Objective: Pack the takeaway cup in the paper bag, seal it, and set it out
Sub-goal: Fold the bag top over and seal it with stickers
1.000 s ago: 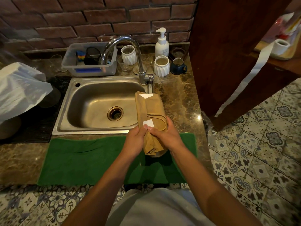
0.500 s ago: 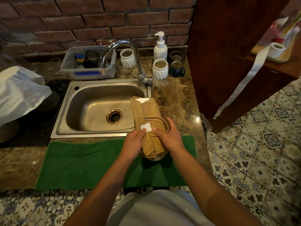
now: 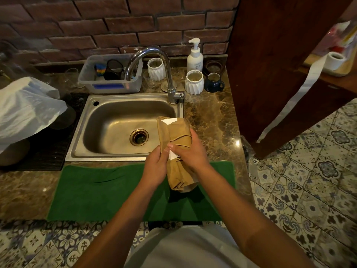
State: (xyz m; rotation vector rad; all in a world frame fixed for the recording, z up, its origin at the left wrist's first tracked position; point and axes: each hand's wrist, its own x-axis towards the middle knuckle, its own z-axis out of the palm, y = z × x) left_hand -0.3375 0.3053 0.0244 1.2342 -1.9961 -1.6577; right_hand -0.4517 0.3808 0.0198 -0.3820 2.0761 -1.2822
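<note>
Packing looks finished, the cup hidden inside the folded paper bag [image 3: 178,151], which both hands hold tilted above the green mat [image 3: 100,190] at the sink's [image 3: 116,124] front edge; one white sticker [image 3: 168,120] sits on the far end, and the left hand [image 3: 155,168] and right hand [image 3: 190,151], each closed on the bag, press a second [image 3: 173,154] over the fold. Sealing seems nearly done and setting out remains; the mat offers open room to the left, while the counter edge [image 3: 244,151] lies just beside on the right.
</note>
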